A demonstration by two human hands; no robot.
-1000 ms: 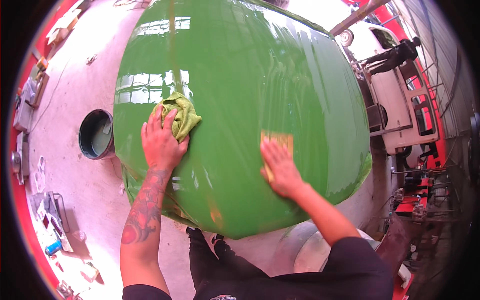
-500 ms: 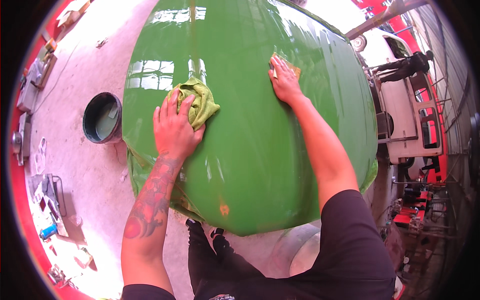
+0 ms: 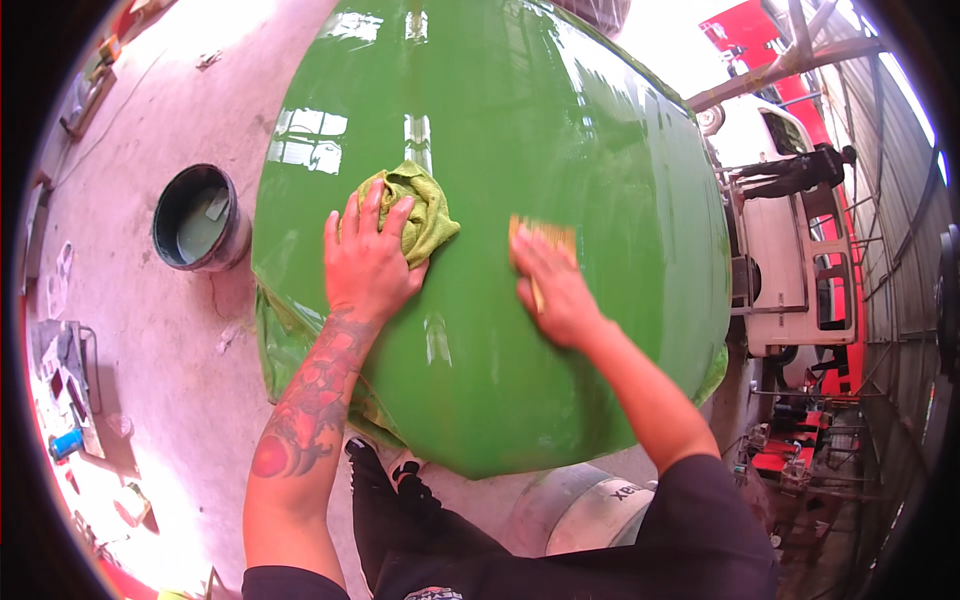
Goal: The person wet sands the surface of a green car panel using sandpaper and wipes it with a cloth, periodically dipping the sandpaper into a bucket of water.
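Green cloth (image 3: pixel 432 212), left of centre, is grasped by the left hand (image 3: pixel 372 258); right hand (image 3: pixel 553 288) grips a yellow-orange pad (image 3: pixel 562 240); uneven pressure could mar the glossy panel (image 3: pixel 480 385).

A head-worn fisheye camera looks down over both hands (image 3: pixel 372 262).

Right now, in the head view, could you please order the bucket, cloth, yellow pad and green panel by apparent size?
1. Green panel
2. Bucket and cloth: too close to rank, the left hand hiding part of the cloth
3. Yellow pad, partly hidden
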